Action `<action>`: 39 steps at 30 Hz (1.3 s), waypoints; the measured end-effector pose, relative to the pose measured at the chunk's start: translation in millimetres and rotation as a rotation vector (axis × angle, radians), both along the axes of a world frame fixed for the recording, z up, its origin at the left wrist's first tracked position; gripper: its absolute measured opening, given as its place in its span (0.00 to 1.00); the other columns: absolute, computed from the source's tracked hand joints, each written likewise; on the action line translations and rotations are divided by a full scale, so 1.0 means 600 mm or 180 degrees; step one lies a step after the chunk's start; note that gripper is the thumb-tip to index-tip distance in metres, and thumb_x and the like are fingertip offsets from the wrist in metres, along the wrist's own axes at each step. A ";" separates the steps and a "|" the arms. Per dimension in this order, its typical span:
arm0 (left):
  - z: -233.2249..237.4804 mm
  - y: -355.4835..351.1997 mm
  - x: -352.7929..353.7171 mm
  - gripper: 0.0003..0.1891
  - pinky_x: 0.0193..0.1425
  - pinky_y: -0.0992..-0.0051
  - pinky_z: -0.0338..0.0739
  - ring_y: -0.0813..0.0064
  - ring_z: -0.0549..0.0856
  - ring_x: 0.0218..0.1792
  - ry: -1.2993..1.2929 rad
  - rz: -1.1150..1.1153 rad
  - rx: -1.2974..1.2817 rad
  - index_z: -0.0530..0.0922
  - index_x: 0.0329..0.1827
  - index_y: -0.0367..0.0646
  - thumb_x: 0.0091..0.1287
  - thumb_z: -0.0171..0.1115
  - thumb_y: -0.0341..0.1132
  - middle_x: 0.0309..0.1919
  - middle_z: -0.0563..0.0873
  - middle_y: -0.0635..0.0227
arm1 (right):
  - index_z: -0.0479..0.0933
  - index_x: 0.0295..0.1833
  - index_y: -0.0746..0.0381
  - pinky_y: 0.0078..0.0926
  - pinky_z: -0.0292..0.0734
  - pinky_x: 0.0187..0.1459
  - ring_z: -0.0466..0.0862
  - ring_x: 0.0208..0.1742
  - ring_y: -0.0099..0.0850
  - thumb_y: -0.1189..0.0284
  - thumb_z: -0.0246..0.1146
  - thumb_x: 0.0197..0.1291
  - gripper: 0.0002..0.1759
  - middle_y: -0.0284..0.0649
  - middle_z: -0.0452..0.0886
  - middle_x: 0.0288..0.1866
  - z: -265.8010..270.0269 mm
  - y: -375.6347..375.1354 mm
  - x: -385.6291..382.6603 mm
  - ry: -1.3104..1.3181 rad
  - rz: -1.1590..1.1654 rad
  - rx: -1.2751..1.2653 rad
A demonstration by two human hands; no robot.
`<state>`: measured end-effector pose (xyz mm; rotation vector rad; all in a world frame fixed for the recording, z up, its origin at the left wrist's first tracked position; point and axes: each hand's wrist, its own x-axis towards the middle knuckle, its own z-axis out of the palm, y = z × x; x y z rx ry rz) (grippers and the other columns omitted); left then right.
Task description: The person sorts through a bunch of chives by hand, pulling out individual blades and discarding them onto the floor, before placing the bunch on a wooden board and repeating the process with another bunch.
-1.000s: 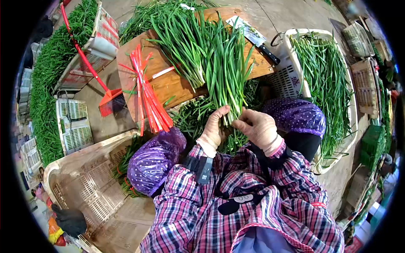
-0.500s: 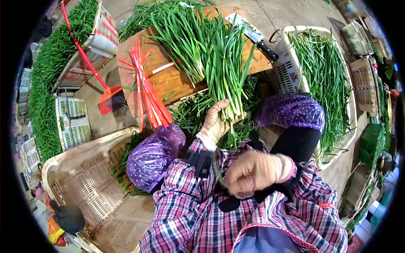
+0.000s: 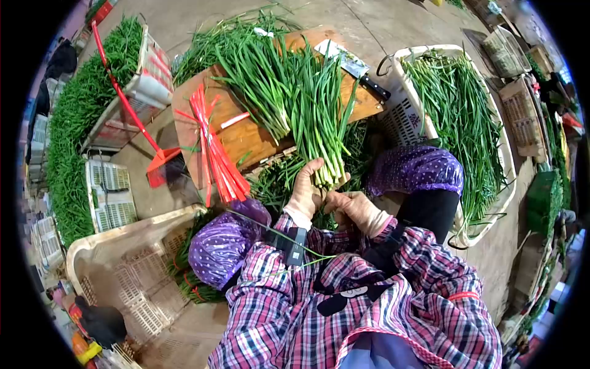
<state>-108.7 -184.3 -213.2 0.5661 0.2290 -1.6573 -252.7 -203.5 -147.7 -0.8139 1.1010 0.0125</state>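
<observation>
My left hand (image 3: 307,189) is closed around the pale stem ends of a bunch of garlic chives (image 3: 321,132), whose green leaves stretch over the wooden board (image 3: 255,150). Close beside it, my right hand (image 3: 357,212) has its fingers pinched together just below the stem ends; what lies between them is hidden. A loose green blade (image 3: 279,235) crosses my left forearm. On the board rests another bunch of chives (image 3: 255,86), left of the held one. Red tie strips (image 3: 222,157) fan over the board's left side, and a cleaver (image 3: 350,64) lies at its far right.
At my right stands a white crate (image 3: 511,178) full of chives. A crate (image 3: 98,243) at lower left contains some tied bunches (image 3: 192,277). Loose greens lie below the board, between my purple-covered knees. A red broom (image 3: 163,161) leans at left.
My right hand has moved forward from my chest to the stem ends. The held bunch has shifted slightly in view. A loose blade now stretches across my left forearm.
</observation>
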 end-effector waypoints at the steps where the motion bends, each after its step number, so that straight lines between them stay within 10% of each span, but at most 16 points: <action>1: 0.006 0.002 -0.001 0.24 0.53 0.50 0.80 0.47 0.84 0.45 -0.0131 0.0027 0.0000 0.73 0.57 0.33 0.62 0.60 0.41 0.47 0.83 0.49 | 0.80 0.33 0.65 0.22 0.63 0.18 0.67 0.13 0.23 0.53 0.62 0.62 0.23 0.32 0.71 0.14 0.000 0.006 0.006 -0.0007 -0.0155 0.0033; 10: -0.006 0.006 -0.002 0.23 0.53 0.52 0.80 0.48 0.84 0.44 -0.0186 0.0114 0.0057 0.74 0.55 0.33 0.62 0.60 0.42 0.46 0.83 0.50 | 0.79 0.27 0.63 0.22 0.66 0.18 0.72 0.14 0.23 0.57 0.62 0.63 0.20 0.33 0.73 0.14 0.007 -0.012 -0.038 0.0086 -0.0228 -0.0470; 17: -0.014 0.008 -0.003 0.21 0.52 0.53 0.80 0.57 0.84 0.47 -0.0148 0.0160 -0.0174 0.74 0.54 0.34 0.62 0.60 0.39 0.46 0.84 0.53 | 0.77 0.46 0.67 0.20 0.69 0.26 0.73 0.23 0.21 0.65 0.60 0.65 0.14 0.33 0.77 0.25 -0.020 -0.113 -0.035 -0.0114 -0.0997 -0.1458; 20: -0.016 0.009 0.000 0.19 0.52 0.55 0.80 0.60 0.84 0.46 -0.0189 0.0275 -0.0039 0.74 0.54 0.34 0.61 0.61 0.35 0.45 0.84 0.56 | 0.78 0.49 0.66 0.25 0.75 0.43 0.80 0.37 0.28 0.62 0.63 0.63 0.18 0.37 0.83 0.34 -0.038 -0.135 -0.001 0.0381 0.0029 -0.1924; 24: -0.024 0.014 0.001 0.19 0.54 0.56 0.80 0.61 0.84 0.47 -0.0113 0.0311 0.0036 0.75 0.53 0.35 0.62 0.61 0.35 0.46 0.84 0.58 | 0.79 0.45 0.66 0.24 0.76 0.39 0.80 0.33 0.26 0.63 0.64 0.62 0.16 0.36 0.82 0.31 -0.051 -0.140 0.013 0.0632 0.0441 -0.2472; 27: -0.009 0.014 0.002 0.18 0.49 0.61 0.82 0.64 0.85 0.42 -0.0150 0.0353 0.0094 0.75 0.51 0.35 0.60 0.62 0.34 0.43 0.84 0.60 | 0.79 0.40 0.66 0.18 0.69 0.25 0.73 0.21 0.20 0.70 0.63 0.63 0.09 0.31 0.77 0.23 -0.029 -0.131 0.011 -0.0134 -0.0498 -0.1528; 39: -0.001 0.014 0.003 0.25 0.55 0.50 0.78 0.52 0.84 0.45 0.0071 -0.0003 -0.0127 0.74 0.53 0.29 0.59 0.59 0.41 0.44 0.84 0.49 | 0.79 0.43 0.67 0.21 0.75 0.33 0.77 0.26 0.24 0.64 0.64 0.62 0.15 0.34 0.79 0.24 0.045 -0.047 -0.073 -0.0915 -0.1712 -0.1628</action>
